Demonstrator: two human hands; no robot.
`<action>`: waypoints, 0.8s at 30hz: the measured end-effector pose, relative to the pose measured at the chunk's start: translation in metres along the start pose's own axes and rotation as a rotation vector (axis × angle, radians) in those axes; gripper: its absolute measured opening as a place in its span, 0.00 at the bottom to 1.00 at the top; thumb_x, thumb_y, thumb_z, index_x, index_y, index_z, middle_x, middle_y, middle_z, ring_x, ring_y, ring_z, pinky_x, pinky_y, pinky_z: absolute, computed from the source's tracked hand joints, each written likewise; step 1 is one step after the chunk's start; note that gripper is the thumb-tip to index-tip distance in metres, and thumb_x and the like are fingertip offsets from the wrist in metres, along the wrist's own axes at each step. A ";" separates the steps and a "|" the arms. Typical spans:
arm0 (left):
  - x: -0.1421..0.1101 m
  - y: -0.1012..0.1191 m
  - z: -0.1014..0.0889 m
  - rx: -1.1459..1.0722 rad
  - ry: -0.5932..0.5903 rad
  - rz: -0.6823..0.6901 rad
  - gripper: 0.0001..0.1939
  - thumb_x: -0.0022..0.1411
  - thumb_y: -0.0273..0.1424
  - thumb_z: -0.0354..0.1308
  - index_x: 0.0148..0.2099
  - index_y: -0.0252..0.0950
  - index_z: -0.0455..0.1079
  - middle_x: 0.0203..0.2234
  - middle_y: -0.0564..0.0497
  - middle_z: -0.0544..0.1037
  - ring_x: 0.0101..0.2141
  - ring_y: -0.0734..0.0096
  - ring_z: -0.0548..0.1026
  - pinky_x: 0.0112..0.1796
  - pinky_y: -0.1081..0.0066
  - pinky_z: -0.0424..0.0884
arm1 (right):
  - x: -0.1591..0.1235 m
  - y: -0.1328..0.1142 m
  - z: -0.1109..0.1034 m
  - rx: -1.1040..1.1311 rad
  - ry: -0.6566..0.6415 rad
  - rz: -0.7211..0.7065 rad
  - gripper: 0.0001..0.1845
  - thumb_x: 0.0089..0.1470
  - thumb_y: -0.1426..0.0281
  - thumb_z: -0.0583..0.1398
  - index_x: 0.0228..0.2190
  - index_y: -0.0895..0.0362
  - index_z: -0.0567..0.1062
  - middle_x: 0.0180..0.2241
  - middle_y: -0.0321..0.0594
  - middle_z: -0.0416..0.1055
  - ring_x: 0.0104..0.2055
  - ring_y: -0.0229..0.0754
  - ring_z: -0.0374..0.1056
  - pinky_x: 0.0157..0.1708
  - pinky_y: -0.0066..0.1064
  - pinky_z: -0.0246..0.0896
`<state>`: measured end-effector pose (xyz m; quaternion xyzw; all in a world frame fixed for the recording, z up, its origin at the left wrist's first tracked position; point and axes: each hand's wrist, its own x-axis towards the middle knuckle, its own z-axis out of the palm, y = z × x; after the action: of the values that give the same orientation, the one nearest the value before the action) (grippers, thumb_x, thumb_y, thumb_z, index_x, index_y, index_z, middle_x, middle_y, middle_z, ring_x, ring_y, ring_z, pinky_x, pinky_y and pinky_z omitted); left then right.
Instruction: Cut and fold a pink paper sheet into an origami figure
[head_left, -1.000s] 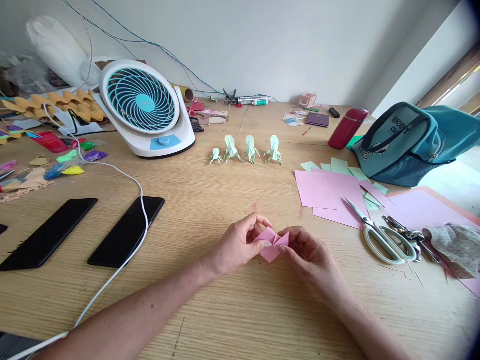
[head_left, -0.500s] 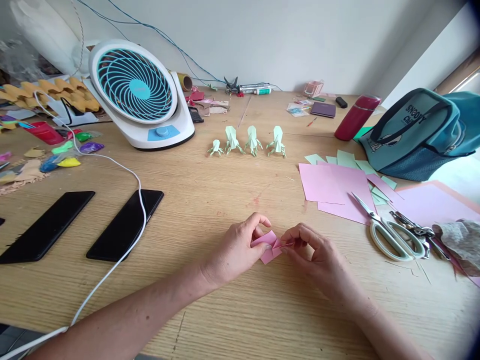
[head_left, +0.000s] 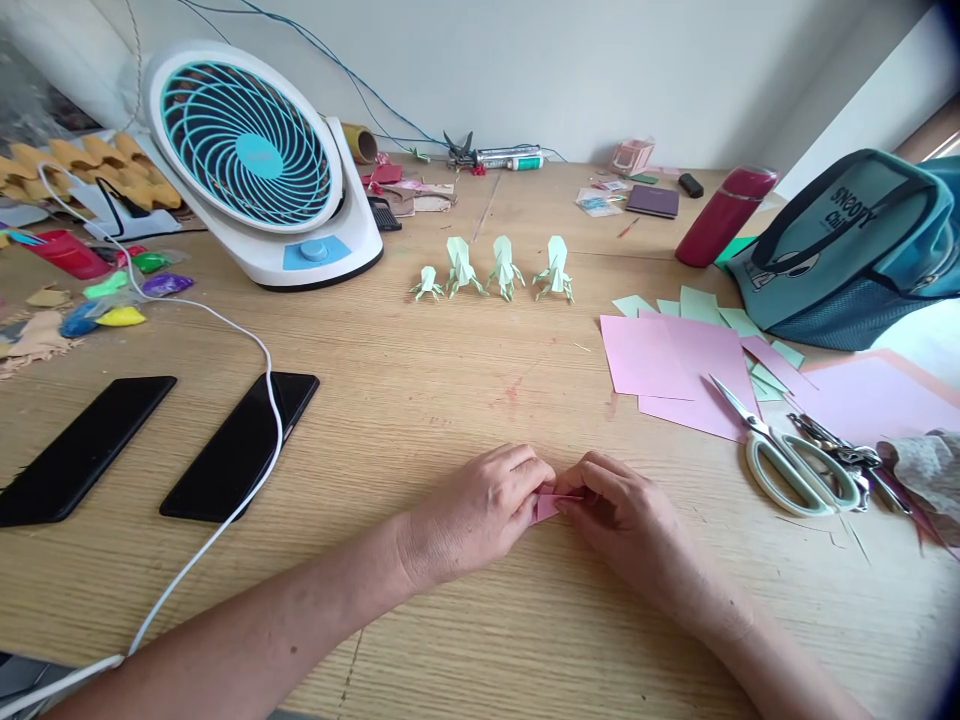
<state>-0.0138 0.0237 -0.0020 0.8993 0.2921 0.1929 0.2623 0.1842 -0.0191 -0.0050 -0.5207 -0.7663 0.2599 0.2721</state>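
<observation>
A small folded piece of pink paper (head_left: pixel 548 506) lies between my two hands, low over the near part of the table. My left hand (head_left: pixel 487 505) pinches its left side, and the fingers cover much of it. With thumb and fingertips, my right hand (head_left: pixel 626 515) grips the right side of the paper. Only a narrow pink strip shows between the hands; its folds are mostly hidden. Beyond them stands a row of several light green origami figures (head_left: pixel 502 268) with thin legs, the leftmost one smaller.
Pink paper sheets (head_left: pixel 675 360) and green paper pieces lie at the right, with white-handled scissors (head_left: pixel 802 475) on their edge. A red flask (head_left: pixel 727 215) and blue bag (head_left: pixel 840 250) stand behind. Two black phones (head_left: pixel 240 445), a white cable (head_left: pixel 217 312) and a fan (head_left: pixel 262 165) occupy the left.
My left hand has turned over the pink paper, its fingers now closing down beside my right fingertips. Less of the paper shows. The view has shifted slightly.
</observation>
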 end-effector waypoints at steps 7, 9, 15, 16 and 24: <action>-0.003 -0.005 -0.006 -0.117 -0.073 0.022 0.08 0.70 0.29 0.53 0.41 0.34 0.73 0.39 0.47 0.74 0.40 0.69 0.74 0.43 0.71 0.70 | 0.000 0.000 0.000 -0.064 -0.006 -0.035 0.07 0.59 0.77 0.58 0.30 0.54 0.73 0.28 0.38 0.69 0.30 0.40 0.65 0.30 0.30 0.60; -0.004 -0.006 -0.006 -0.136 -0.060 0.033 0.07 0.69 0.29 0.54 0.40 0.34 0.74 0.40 0.47 0.75 0.40 0.70 0.74 0.44 0.71 0.70 | -0.002 0.001 0.001 -0.080 -0.011 -0.053 0.08 0.60 0.76 0.57 0.30 0.55 0.73 0.29 0.38 0.69 0.30 0.40 0.65 0.31 0.31 0.60; -0.005 -0.008 -0.002 0.010 0.004 0.148 0.06 0.69 0.28 0.55 0.43 0.34 0.73 0.44 0.47 0.77 0.43 0.67 0.73 0.46 0.68 0.70 | -0.009 0.002 0.006 -0.143 -0.021 -0.122 0.07 0.63 0.74 0.55 0.34 0.54 0.73 0.32 0.40 0.70 0.33 0.41 0.66 0.34 0.33 0.60; -0.006 -0.008 -0.001 0.041 0.010 0.178 0.06 0.69 0.27 0.54 0.44 0.33 0.72 0.44 0.47 0.78 0.43 0.66 0.73 0.46 0.67 0.70 | -0.010 0.001 0.006 -0.171 -0.016 -0.146 0.08 0.64 0.74 0.55 0.33 0.55 0.72 0.32 0.40 0.70 0.33 0.41 0.65 0.34 0.33 0.60; -0.013 0.001 0.009 0.239 0.038 0.226 0.11 0.72 0.28 0.48 0.44 0.32 0.72 0.38 0.45 0.78 0.39 0.67 0.73 0.41 0.67 0.72 | -0.017 0.003 0.000 -0.433 0.023 -0.386 0.13 0.65 0.77 0.52 0.33 0.57 0.75 0.31 0.43 0.72 0.31 0.41 0.66 0.33 0.35 0.59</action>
<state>-0.0188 0.0116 -0.0110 0.9474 0.2149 0.2019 0.1244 0.1914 -0.0341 -0.0089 -0.4140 -0.8858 0.0280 0.2077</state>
